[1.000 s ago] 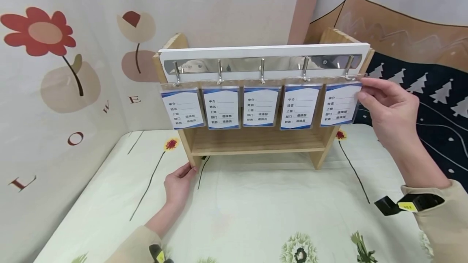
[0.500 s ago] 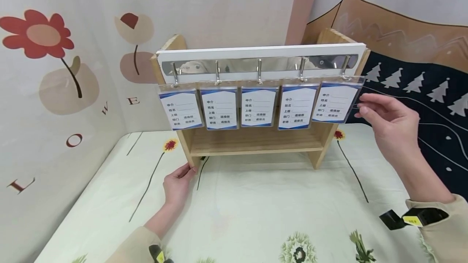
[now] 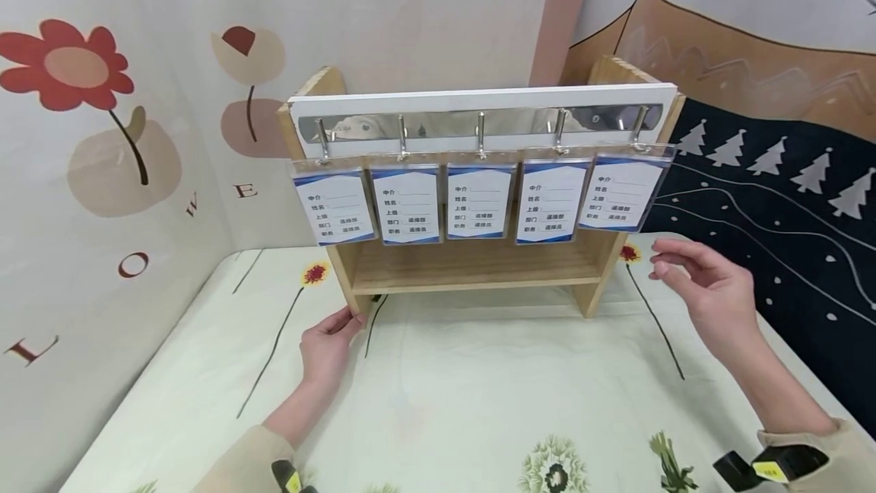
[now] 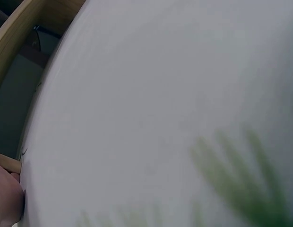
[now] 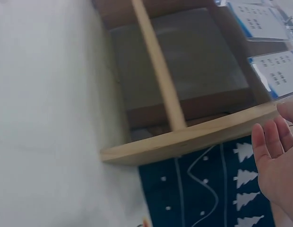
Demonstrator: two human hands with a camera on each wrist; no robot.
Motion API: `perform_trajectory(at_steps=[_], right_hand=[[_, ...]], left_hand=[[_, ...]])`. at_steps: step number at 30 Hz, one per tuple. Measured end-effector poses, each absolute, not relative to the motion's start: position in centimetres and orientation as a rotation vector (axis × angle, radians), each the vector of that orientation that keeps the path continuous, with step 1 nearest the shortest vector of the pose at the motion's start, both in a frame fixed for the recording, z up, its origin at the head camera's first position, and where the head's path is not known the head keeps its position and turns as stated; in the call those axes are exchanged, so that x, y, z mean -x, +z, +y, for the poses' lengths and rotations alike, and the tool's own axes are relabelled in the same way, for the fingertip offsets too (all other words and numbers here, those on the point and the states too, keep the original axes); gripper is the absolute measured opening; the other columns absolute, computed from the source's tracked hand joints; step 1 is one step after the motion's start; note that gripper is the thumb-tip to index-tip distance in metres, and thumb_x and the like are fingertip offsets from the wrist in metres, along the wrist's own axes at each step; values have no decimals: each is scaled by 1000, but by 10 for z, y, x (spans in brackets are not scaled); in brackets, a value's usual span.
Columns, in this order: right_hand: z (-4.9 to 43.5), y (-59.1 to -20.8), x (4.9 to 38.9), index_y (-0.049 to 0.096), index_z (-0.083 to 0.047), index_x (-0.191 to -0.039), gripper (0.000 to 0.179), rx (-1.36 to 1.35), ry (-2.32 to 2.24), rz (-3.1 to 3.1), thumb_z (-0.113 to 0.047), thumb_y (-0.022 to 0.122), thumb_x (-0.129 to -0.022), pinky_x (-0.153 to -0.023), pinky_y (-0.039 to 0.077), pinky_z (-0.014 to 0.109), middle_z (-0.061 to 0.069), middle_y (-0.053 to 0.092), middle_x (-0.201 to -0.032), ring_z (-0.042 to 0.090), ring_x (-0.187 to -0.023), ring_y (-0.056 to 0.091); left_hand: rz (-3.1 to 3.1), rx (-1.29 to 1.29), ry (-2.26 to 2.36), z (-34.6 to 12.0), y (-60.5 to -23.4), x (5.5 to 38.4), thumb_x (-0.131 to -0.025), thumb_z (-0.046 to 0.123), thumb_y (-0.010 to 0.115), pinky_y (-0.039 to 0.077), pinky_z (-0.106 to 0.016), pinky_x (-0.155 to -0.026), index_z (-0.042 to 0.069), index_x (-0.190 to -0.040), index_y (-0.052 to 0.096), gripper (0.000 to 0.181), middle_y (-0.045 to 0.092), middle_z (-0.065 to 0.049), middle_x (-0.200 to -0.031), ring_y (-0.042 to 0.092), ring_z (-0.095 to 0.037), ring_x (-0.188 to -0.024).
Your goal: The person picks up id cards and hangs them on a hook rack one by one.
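A wooden shelf (image 3: pixel 472 278) stands on the covered table, its white front board (image 3: pixel 438 103) bearing a metal hook rail (image 3: pixel 520 122). Several clear-sleeved badge cards hang in a row from the hooks. The rightmost badge (image 3: pixel 619 195) hangs tilted, its lower edge swung to the left. My left hand (image 3: pixel 325 350) pinches the foot of the shelf's left side panel; only part of that hand (image 4: pixel 7 198) shows in the left wrist view. Off to the right of the shelf, below the rightmost badge, my right hand (image 3: pixel 715 301) holds nothing, its fingers loosely bent.
A light floral cloth (image 3: pixel 445 394) covers the table. Behind the shelf rises a printed curtain (image 3: pixel 411 6), and a dark panel with white trees (image 3: pixel 787 249) hangs on the right.
My right hand has let go of the rightmost badge and dropped down and away from it. That badge has swung to a tilt. My left hand stays at the shelf's foot.
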State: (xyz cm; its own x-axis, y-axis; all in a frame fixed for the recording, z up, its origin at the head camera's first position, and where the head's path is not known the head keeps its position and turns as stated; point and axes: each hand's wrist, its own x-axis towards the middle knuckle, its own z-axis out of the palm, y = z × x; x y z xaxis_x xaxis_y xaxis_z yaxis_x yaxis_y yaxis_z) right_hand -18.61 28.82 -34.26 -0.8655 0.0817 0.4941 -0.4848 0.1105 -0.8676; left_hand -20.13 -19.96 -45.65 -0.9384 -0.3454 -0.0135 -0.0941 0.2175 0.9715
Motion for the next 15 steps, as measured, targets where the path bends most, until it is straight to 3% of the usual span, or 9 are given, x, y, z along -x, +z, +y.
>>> perform_trajectory(at_steps=[8, 12, 15], right_hand=[[283, -366, 179, 68, 7, -122, 31, -419, 1615, -2121, 17, 64, -93, -86, 52, 12, -8, 68, -115, 3, -101, 65], [281, -378, 174, 66, 12, -122, 31, -454, 1408, -2232, 18, 65, -91, -85, 52, 11, -10, 66, -116, 2, -102, 64], [279, -382, 173, 67, 12, -121, 35, -529, 1382, -2231, 22, 65, -88, -84, 53, 13, -2, 66, -118, 5, -103, 64]], left_hand=[[-2289, -375, -1850, -201, -449, 199, -96, 14, 73, 51, -10, -79, -2, -134, 65, 42, 68, -20, -127, 68, -9, -105], [-2331, -297, -1729, -204, -443, 195, -93, 12, 78, 52, -10, -77, -1, -130, 69, 40, 70, -19, -123, 70, -20, -109], [-2341, -228, -1632, -204, -436, 190, -90, 10, 80, 53, -11, -75, 0, -128, 71, 41, 71, -18, -121, 70, -29, -109]])
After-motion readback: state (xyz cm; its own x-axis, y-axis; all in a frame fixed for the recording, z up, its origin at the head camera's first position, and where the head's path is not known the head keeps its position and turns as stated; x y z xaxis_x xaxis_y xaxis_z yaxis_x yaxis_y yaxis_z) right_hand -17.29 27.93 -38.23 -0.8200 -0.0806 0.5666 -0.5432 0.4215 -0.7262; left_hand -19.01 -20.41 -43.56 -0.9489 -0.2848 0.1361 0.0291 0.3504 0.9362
